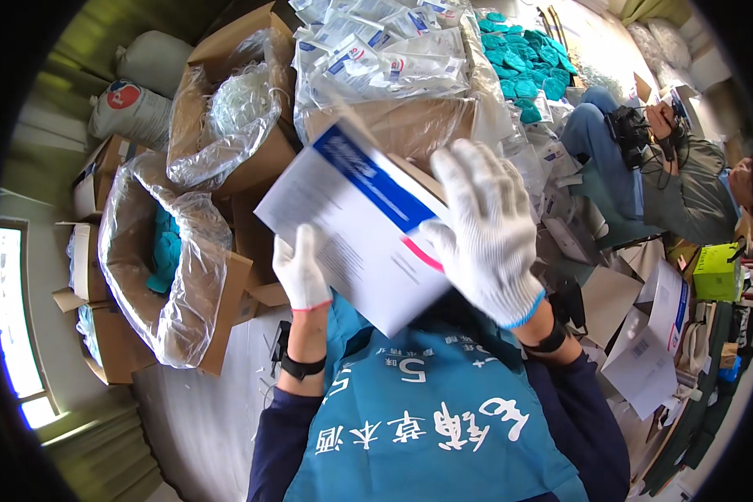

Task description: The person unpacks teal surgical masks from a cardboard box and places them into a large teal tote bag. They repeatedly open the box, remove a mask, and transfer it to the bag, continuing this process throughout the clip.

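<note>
Gripping a white box (364, 251) mid-frame with the left hand's (302, 274) bent fingers and putting the right hand (492, 234), fingers open and straight, at its right edge.

Smooth paperboard box (356, 247); ribbed knit gloves (500, 238)

White knitted gloves (494, 259) cover both hands: red trim (312, 307) edges the left cuff, blue trim (525, 310) the right. Black wrist straps (303, 367), navy sleeves (590, 418); lower centre, a teal apron (427, 473) with white lettering (406, 431).
</note>
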Tool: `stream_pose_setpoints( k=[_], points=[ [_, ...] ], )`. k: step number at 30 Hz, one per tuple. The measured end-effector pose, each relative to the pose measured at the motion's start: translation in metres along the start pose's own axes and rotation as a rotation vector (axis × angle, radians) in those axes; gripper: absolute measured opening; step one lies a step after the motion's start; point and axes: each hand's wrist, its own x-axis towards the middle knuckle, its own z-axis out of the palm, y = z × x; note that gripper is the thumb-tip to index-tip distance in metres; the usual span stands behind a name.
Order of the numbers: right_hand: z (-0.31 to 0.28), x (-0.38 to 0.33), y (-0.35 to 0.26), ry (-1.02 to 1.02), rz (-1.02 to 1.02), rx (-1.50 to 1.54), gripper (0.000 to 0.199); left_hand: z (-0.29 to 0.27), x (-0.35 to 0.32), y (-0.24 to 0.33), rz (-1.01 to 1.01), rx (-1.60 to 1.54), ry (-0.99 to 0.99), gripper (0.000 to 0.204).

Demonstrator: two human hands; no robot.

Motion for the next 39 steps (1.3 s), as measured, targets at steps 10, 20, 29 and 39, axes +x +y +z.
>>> stream_pose_setpoints(
  k=[10,20,29,39],
  points=[
    [0.176,-0.064,-0.018,-0.879,-0.321,0.017,0.087,-0.110,0.056,-0.132,-0.151,0.147,0.385,0.024],
    [0.198,-0.097,-0.037,-0.544,-0.258,-0.109,0.054,-0.096,0.048,-0.110,-0.213,0.030,0.221,0.029],
    [0.054,-0.066,0.016,-0.466,0.011,-0.185,0.031,0.022,-0.006,0.006,-0.406,0.089,-0.252,0.035],
    [-0.208,-0.135,0.083,0.199,0.735,-0.650,0.031,0.086,-0.043,-0.029,-0.606,0.240,-0.988,0.032]
  ],
)
